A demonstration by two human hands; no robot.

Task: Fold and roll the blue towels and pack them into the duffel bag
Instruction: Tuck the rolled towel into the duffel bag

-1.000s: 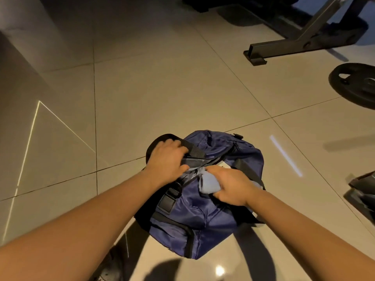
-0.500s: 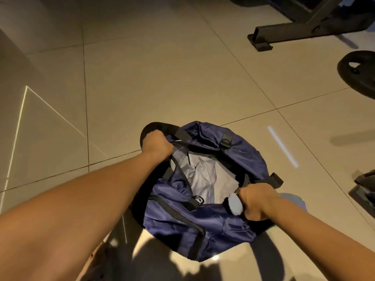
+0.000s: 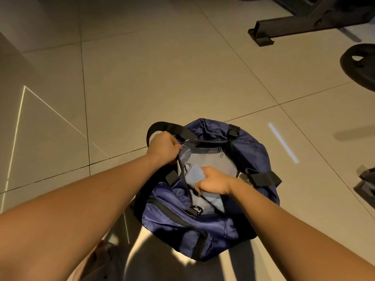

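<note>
A navy duffel bag (image 3: 178, 218) with black straps lies on the tiled floor, its top unzipped and its grey lining showing. My left hand (image 3: 163, 148) grips the bag's left rim beside the black handle and holds the opening wide. Inside the opening, my right hand (image 3: 215, 182) grips a rolled light-blue towel (image 3: 195, 176) and holds it low against the lining. Part of the towel shows below my right hand; its far end is hidden by my fingers.
A black metal bench frame (image 3: 284, 27) stands at the back right. A black weight plate (image 3: 360, 64) lies on the floor at the right edge, and another dark object (image 3: 367, 185) sits lower right. Bare beige tile floor (image 3: 142, 78) stretches ahead and to the left.
My right hand has moved from the bag's right rim into the opening, carrying the rolled towel down inside. My left hand keeps its grip on the left rim.
</note>
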